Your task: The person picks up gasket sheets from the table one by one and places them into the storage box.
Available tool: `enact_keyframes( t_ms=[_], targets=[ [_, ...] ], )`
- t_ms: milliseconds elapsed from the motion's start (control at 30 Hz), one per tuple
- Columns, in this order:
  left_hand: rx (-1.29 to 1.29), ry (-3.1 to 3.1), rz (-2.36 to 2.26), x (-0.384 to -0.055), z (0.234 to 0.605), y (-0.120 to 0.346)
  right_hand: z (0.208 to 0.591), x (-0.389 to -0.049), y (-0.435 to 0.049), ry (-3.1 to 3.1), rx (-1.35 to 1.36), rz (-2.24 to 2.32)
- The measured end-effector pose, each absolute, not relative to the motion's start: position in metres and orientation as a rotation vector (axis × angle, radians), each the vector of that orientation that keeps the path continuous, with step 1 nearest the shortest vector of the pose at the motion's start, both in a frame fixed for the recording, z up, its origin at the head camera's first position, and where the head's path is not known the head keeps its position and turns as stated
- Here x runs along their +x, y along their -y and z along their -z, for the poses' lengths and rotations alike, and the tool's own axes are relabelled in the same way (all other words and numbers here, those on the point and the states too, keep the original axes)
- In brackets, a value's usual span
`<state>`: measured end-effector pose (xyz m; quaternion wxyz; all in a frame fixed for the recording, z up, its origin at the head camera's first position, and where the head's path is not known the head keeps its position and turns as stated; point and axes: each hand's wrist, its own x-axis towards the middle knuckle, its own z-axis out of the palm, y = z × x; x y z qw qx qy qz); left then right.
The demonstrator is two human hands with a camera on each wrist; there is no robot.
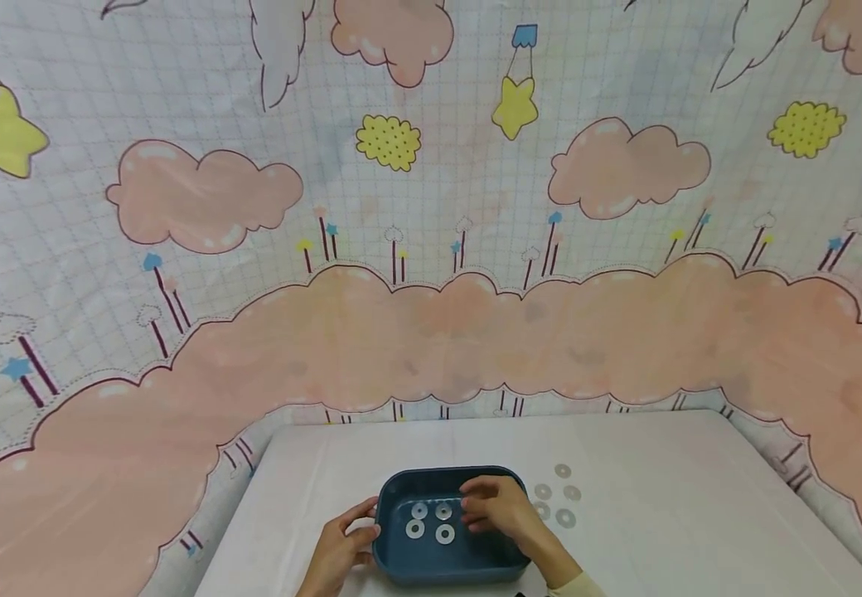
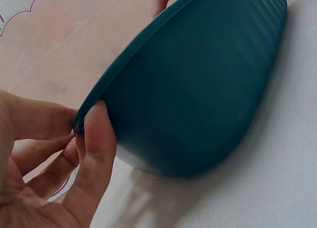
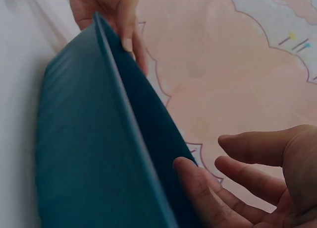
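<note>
A dark blue rectangular tray [image 1: 449, 572] stands on the white table. My left hand [image 1: 336, 549] pinches its left rim, the thumb [image 2: 99, 134] against the outer wall [image 2: 188, 84] in the left wrist view. Over the right part of the tray hovers my right hand [image 1: 504, 507]. In the right wrist view its fingers [image 3: 252, 148] are spread apart beside the rim, with nothing seen between them. Several flat, washer-like rings [image 1: 438, 536] lie on the tray's floor, left of the right hand. More grey rings [image 1: 565, 526] lie on the table just right of the tray.
The white table [image 1: 699, 514] extends to both sides of the tray and behind it. At its back and sides hangs a cloth [image 1: 431, 340] printed with pink clouds and yellow stars.
</note>
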<state>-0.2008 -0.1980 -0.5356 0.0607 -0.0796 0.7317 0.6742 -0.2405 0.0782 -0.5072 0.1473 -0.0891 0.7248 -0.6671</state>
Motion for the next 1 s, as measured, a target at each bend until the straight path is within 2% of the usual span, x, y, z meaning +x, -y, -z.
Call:
enact_keyframes(
  t_ms=[1000],
  targets=[
    [-0.266,-2.222,-2.023,-0.202,0.535,0.199,0.468,-0.234,-0.121,-2.289,-0.246,1.967]
  ],
)
